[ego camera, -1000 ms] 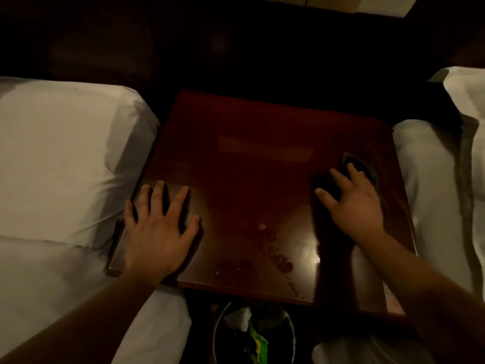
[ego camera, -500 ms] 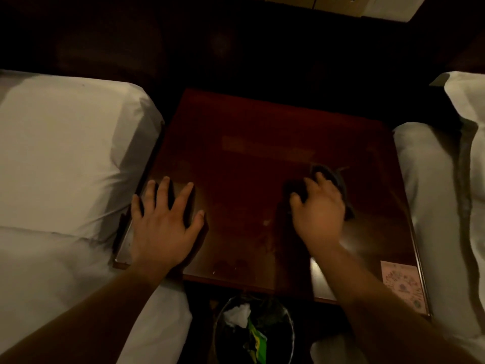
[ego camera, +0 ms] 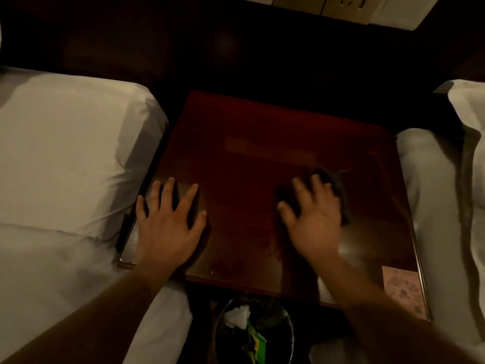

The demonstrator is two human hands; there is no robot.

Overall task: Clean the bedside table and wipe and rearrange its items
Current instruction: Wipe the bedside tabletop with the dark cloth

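Note:
The dark red wooden bedside table (ego camera: 257, 143) fills the middle of the view, glossy, with dark stains near its front edge. My right hand (ego camera: 313, 219) presses flat on a dark cloth (ego camera: 334, 181) right of the table's centre; the cloth shows only past my fingertips and at the hand's right side. My left hand (ego camera: 168, 224) lies flat, fingers spread, on the table's front left corner. A pinkish printed card (ego camera: 401, 287) lies at the front right corner.
White beds flank the table, left bed (ego camera: 65, 164) and right bed (ego camera: 443, 195). A round waste bin (ego camera: 253, 329) holding tissue and a green wrapper stands below the table's front edge. Wall sockets (ego camera: 346, 6) sit at the top.
My right hand has slid the cloth leftward from the table's right side toward the centre, uncovering the card at the front right corner. My left hand has stayed on the front left corner.

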